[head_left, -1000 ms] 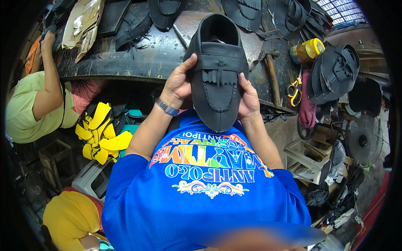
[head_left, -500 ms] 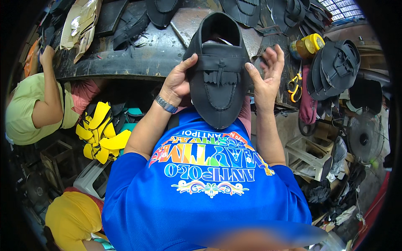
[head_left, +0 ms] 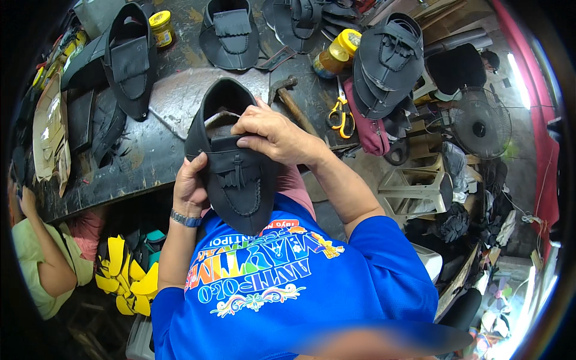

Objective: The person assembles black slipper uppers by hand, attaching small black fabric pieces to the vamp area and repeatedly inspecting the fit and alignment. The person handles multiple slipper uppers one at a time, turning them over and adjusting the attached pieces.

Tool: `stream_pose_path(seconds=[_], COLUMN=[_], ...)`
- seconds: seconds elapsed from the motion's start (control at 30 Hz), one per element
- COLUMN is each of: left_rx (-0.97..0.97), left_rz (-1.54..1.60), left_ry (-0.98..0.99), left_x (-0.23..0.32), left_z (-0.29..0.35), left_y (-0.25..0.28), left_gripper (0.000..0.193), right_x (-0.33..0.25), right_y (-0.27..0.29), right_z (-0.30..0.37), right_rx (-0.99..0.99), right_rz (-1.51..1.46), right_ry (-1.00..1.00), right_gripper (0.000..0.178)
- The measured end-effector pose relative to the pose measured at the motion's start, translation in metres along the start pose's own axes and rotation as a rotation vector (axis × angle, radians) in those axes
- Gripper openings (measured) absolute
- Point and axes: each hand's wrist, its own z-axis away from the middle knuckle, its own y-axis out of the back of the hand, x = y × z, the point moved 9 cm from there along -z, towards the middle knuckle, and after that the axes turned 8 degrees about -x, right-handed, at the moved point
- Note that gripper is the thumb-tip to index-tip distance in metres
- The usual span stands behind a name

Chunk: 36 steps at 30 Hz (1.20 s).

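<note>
A black loafer upper (head_left: pixel 243 201), with a tassel, a fringe and a braided seam round its front, is held in front of me with its toe toward my body. My left hand (head_left: pixel 191 189), with a metal watch at the wrist, grips its left side, thumb on top and the other fingers partly hidden. My right hand (head_left: pixel 273 133) reaches across from the right and closes on the edge of the tongue at the upper's opening. A lighter strip of lining shows inside the opening. Beyond my right hand, a hammer (head_left: pixel 297 109) lies on the table.
The dark table (head_left: pixel 129 171) carries more black uppers (head_left: pixel 231 39), yellow-lidded jars (head_left: pixel 339 55), yellow-handled scissors (head_left: pixel 342 117) and a maroon pouch (head_left: pixel 369 129). Stacked uppers (head_left: pixel 387 69) stand at right. A co-worker (head_left: pixel 51 264) sits at left near yellow cut pieces (head_left: pixel 123 276).
My right hand, open beside the upper before, has come onto the tongue edge and closed. My left hand keeps its hold. The view has turned rightward, bringing the hammer into sight.
</note>
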Motion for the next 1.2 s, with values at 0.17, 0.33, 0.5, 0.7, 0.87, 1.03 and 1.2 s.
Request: stream_pose_path(seconds=[0.17, 0.33, 0.5, 0.7, 0.87, 1.03, 1.2], left_rx=[-0.044, -0.029, 0.049, 0.12, 0.085, 0.047, 0.063], left_rz=[-0.039, -0.033, -0.296, -0.804, -1.035, -1.26, -1.741], left_ry=[0.019, 0.096, 0.125, -0.111, -0.256, -0.209, -0.442], left_x=[0.0, -0.005, 0.002, 0.06, 0.118, 0.124, 0.127], left_z=[-0.012, -0.023, -0.008, -0.009, -0.061, -0.114, -0.171], left_y=[-0.012, -0.024, -0.019, -0.023, -0.036, -0.039, -0.047], left_gripper=[0.048, 0.05, 0.045, 0.027, 0.023, 0.026, 0.034], right_x=[-0.01, -0.011, 0.007, 0.043, 0.06, 0.069, 0.094], right_y=[0.016, 0.04, 0.094, 0.161, 0.168, 0.195, 0.24], right_z=[0.014, 0.017, 0.009, -0.017, -0.017, -0.028, -0.073], right_rx=[0.059, 0.135, 0.267, 0.436, 0.469, 0.502, 0.555], right_rz=[0.11, 0.192, 0.161, -0.002, -0.115, 0.07, 0.018], right_ry=[-0.007, -0.099, -0.101, -0.129, -0.148, -0.12, -0.056], right_gripper=[0.026, 0.019, 0.019, 0.021, 0.021, 0.022, 0.024])
